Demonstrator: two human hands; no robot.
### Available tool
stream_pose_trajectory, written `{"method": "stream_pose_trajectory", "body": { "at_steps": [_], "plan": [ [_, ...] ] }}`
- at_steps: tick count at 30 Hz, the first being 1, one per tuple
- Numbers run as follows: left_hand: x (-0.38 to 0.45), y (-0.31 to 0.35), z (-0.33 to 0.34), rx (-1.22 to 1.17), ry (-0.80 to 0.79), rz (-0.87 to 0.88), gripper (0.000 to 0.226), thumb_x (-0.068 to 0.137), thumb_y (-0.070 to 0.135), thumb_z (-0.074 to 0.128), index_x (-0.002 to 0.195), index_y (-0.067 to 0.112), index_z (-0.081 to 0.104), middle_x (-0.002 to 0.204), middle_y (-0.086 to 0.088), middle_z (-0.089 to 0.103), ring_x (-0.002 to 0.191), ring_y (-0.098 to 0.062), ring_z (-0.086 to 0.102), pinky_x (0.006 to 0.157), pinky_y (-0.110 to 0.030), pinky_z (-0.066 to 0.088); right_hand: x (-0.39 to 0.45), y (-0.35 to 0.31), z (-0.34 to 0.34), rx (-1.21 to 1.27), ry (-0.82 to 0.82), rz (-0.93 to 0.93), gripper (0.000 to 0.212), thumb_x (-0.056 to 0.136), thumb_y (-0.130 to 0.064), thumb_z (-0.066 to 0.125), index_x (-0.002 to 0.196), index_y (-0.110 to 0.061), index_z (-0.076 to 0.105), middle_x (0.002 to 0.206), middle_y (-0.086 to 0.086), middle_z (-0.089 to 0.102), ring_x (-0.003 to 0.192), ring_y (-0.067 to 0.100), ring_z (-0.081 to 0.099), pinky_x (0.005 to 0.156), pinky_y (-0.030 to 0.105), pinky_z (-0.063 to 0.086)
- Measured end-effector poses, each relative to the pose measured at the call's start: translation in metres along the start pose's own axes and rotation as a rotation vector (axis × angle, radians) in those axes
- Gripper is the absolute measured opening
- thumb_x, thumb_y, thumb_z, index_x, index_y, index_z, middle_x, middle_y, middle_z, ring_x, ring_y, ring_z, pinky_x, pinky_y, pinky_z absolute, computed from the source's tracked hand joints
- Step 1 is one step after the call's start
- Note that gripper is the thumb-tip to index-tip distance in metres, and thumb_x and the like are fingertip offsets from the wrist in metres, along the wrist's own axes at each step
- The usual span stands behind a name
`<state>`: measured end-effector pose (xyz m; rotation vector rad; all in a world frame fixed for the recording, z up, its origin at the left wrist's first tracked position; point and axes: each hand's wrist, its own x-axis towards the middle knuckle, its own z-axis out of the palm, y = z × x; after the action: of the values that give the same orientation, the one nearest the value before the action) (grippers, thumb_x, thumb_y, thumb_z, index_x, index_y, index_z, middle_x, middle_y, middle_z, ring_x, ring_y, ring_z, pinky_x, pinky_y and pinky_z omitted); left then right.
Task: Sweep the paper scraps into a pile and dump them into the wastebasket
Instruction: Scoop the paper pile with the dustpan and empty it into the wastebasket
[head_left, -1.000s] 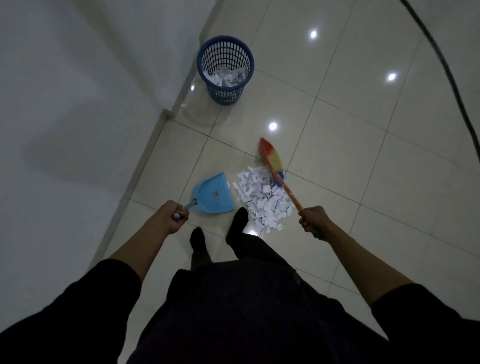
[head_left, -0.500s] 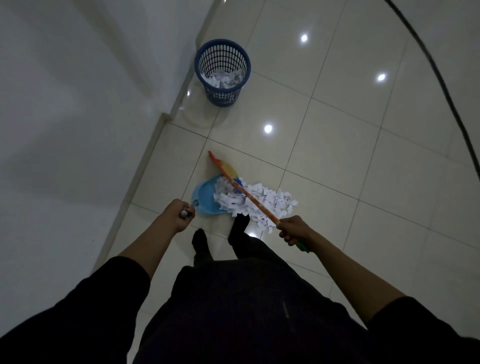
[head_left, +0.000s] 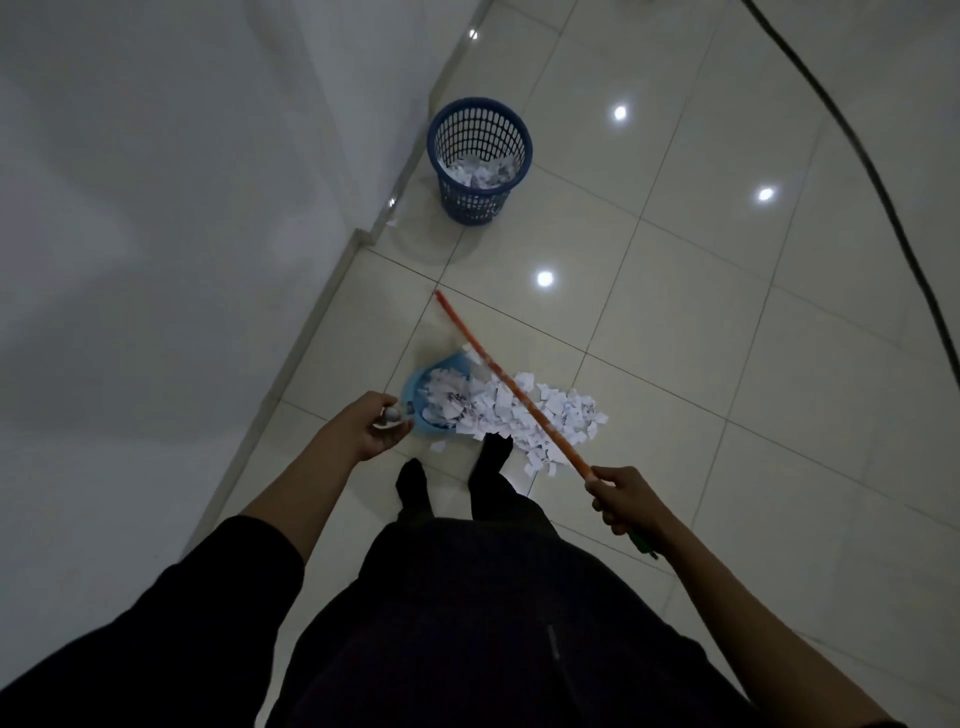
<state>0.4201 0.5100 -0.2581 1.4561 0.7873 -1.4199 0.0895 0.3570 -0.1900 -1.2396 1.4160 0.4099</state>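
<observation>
Paper scraps (head_left: 511, 415) between left hand (head_left: 373, 432) gripping dustpan (head_left: 418, 399) and right hand (head_left: 626, 500) gripping broom (head_left: 506, 382).

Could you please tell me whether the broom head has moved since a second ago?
Yes. The orange-handled broom has swung from the right side of the white paper scraps leftward across them toward the light blue plastic dustpan.

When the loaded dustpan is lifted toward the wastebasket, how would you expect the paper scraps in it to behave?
The paper scraps are small, thin loose pieces heaped in the shallow blue dustpan, so they are probably very light and may flutter or slide off the open lip if tilted. The left hand grips only its handle, so level carrying looks wise.
</observation>
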Motion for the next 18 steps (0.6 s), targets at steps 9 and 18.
{"method": "stream_pose_trajectory", "body": {
  "at_steps": [9, 18],
  "plan": [
    [0.003, -0.019, 0.011, -0.213, -0.012, 0.046, 0.012, 0.092, -0.007, 0.046, 0.103, -0.006, 0.051, 0.107, -0.025, 0.047, 0.063, -0.018, 0.05, 0.046, -0.02, 0.053, 0.009, 0.006, 0.037, 0.052, 0.102, 0.114, 0.013, 0.089, -0.002, 0.047, 0.086, 0.003, 0.059, 0.061, 0.013, 0.048, 0.043, 0.018, 0.041, 0.039, 0.023, 0.034],
    [-0.007, -0.035, 0.02, -0.143, -0.035, -0.02, 0.025, 0.09, -0.008, 0.034, 0.113, -0.009, 0.045, 0.096, -0.024, 0.05, 0.066, -0.02, 0.049, 0.044, -0.019, 0.051, 0.012, 0.003, 0.069, 0.442, 0.024, 0.229, 0.011, 0.088, -0.002, 0.052, 0.096, 0.004, 0.056, 0.067, 0.012, 0.047, 0.037, 0.01, 0.036, 0.034, 0.019, 0.027]
  ]
}}
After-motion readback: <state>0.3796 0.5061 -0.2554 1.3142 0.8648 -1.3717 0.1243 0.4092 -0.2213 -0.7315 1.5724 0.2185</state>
